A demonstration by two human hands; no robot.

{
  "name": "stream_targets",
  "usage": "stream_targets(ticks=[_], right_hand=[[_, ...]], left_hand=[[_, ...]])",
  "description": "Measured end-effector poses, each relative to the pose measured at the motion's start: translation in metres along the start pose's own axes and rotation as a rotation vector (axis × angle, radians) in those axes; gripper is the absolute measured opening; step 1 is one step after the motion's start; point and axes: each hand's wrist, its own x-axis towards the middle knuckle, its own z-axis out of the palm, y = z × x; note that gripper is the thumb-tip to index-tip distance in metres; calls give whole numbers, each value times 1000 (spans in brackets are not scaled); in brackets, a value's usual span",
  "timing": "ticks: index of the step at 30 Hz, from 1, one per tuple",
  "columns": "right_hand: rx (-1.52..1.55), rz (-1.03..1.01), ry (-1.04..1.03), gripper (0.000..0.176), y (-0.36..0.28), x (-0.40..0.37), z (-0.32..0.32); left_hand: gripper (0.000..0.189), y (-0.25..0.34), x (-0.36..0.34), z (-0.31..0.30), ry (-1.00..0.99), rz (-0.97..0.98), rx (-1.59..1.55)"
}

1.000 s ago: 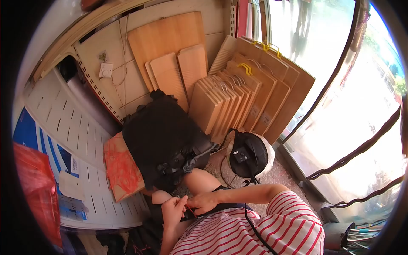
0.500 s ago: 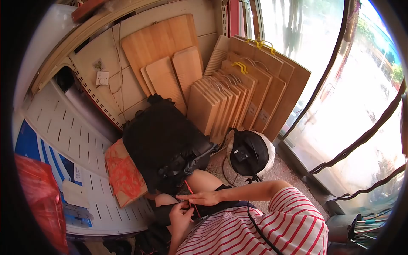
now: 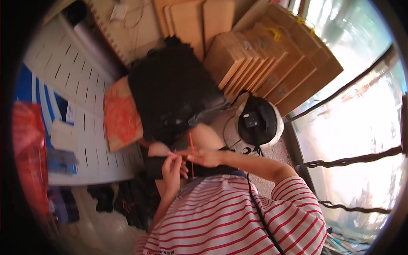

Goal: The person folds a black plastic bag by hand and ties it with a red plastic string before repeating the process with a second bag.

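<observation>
Both hands are close together over my lap. My left hand [image 3: 172,169] pinches a small pinkish-red piece [image 3: 172,155] between thumb and fingertips. Coming in from the right, my right hand [image 3: 206,157] has its fingertips by the left hand's. A thin, straight red strip [image 3: 191,141] runs up and down through the fingers of my right hand, its ends sticking out above and below. Beyond the hands, a large black bag-like bundle [image 3: 178,91] stands before my knees. To its left lies a cardboard piece with a heap of red strands [image 3: 121,114].
Wooden boards [image 3: 250,55] lean in a row at the back. A round white container with a black bag [image 3: 257,121] on it stands to the right, near the glass [image 3: 352,123]. On the left are a slotted white shelf [image 3: 91,140] and a red plastic bag [image 3: 32,148].
My view has tipped down and turned, so the hands appear higher. The left fingertips now show a pinkish-red piece near the right fingertips. The red strip stands more upright.
</observation>
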Motion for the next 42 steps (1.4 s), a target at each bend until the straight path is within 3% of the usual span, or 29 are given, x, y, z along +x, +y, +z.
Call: stream_targets(ticks=[3,5,7,8,10,12,15,17,19,21,22,24,25,29,31,34,36,37,42], right_hand=[[-287,44,60,35,-2,-2,-5],[-258,149,-25,32,-9,5,-14],[-51,166,7,30,4,7,-18],[-14,291,-27,29,5,7,-22],[28,418,-69,28,6,10,-31],[310,450,-131,21,16,9,-39],[359,453,-141,17,21,2,-47],[375,385,-133,17,24,-2,-47],[395,315,-125,16,11,1,-44],[-33,230,-8,15,-6,5,-39],[-32,229,-11,15,-7,6,-38],[-608,-89,48,13,-8,9,-37],[-608,-87,48,13,-9,9,-35],[-554,-146,184,10,-9,4,-28],[-489,-140,233,10,-8,2,-28],[-442,-118,212,14,-9,0,-30],[-747,-298,156,19,-11,3,-31],[-747,-297,157,19,-10,5,-32],[-727,-364,191,21,-8,5,-31]], left_hand=[[15,5,-5,5,82,128,69],[11,2,-8,5,109,168,66],[11,3,-12,6,106,290,173],[11,-2,-13,3,118,269,175],[12,-11,-11,-2,11,644,477],[16,-3,-14,0,-80,653,507],[14,2,-12,2,-197,746,493],[14,-14,-11,-7,-39,250,144],[20,-6,-3,-1,-3,197,179],[25,-1,2,6,-19,55,235],[27,-5,6,6,-74,31,219],[28,-1,9,8,-136,-53,101],[29,0,9,9,-201,-138,-19],[33,-5,10,9,-124,-149,-65],[32,-6,8,8,-53,-100,189],[33,4,7,8,-63,-94,201],[34,1,10,5,-107,-144,103],[34,1,12,3,-151,-192,4],[23,5,17,2,-165,-216,99]])
